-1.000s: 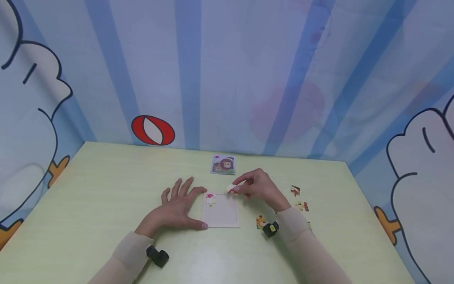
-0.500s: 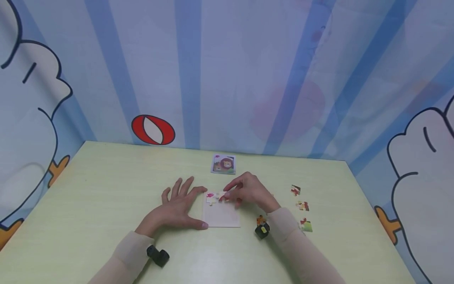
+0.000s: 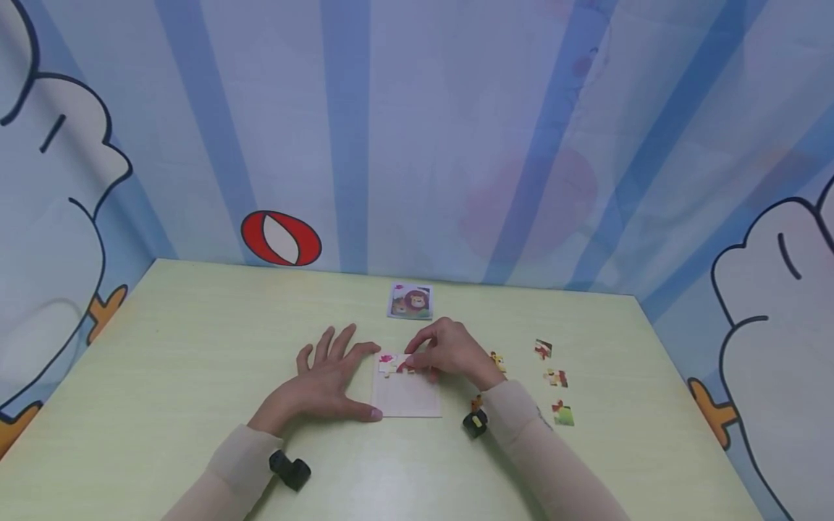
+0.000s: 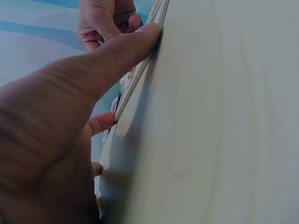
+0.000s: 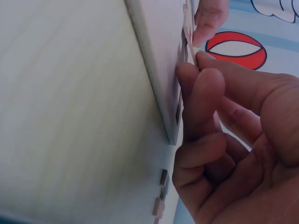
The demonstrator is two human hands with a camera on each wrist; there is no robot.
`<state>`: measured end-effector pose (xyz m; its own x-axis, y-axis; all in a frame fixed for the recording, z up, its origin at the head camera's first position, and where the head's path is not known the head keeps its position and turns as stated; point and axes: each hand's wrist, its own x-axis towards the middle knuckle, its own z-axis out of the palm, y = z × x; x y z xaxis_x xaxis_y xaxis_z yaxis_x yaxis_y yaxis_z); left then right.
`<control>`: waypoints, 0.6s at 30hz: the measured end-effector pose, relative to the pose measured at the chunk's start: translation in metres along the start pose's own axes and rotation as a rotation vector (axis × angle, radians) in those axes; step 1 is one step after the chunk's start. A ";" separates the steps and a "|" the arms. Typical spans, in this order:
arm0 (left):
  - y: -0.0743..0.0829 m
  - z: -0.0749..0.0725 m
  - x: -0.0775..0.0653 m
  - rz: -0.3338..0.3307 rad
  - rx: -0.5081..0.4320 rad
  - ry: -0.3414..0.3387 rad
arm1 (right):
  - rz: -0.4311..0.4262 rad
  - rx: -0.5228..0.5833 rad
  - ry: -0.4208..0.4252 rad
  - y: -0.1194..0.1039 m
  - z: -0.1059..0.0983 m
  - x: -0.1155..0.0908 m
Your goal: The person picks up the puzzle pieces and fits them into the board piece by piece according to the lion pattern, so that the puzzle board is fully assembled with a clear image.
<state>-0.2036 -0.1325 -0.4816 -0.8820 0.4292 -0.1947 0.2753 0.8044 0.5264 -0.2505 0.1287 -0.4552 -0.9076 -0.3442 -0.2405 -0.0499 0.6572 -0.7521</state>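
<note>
A square white puzzle board lies on the table. My left hand spreads its fingers along the board's left side, index fingertip at the far corner and thumb at the near one. A puzzle piece with a pink flower sits in the board's far left corner. Right beside it, my right hand pinches a red and white puzzle piece between thumb and fingers, low over the board's far edge. The right wrist view shows this held piece slightly tilted against the board. My fingers partly cover it.
Several loose puzzle pieces, such as one with green on it, lie to the right of the board. Beyond the board is a lion picture card. A blue striped curtain hangs along the table's back edge.
My right hand has moved left and down with its puzzle piece, from the board's far right part to beside the flower piece. My left hand has stayed in place.
</note>
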 end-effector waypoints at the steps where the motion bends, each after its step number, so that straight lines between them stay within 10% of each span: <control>1: 0.000 0.000 0.000 -0.001 0.002 0.000 | -0.001 -0.018 0.003 -0.001 0.000 0.000; 18: 0.000 0.000 0.000 -0.005 0.003 0.004 | -0.036 -0.100 0.023 0.000 0.003 0.000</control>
<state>-0.2033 -0.1326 -0.4814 -0.8847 0.4238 -0.1940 0.2722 0.8077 0.5231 -0.2495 0.1263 -0.4568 -0.9138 -0.3539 -0.1995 -0.1229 0.7088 -0.6946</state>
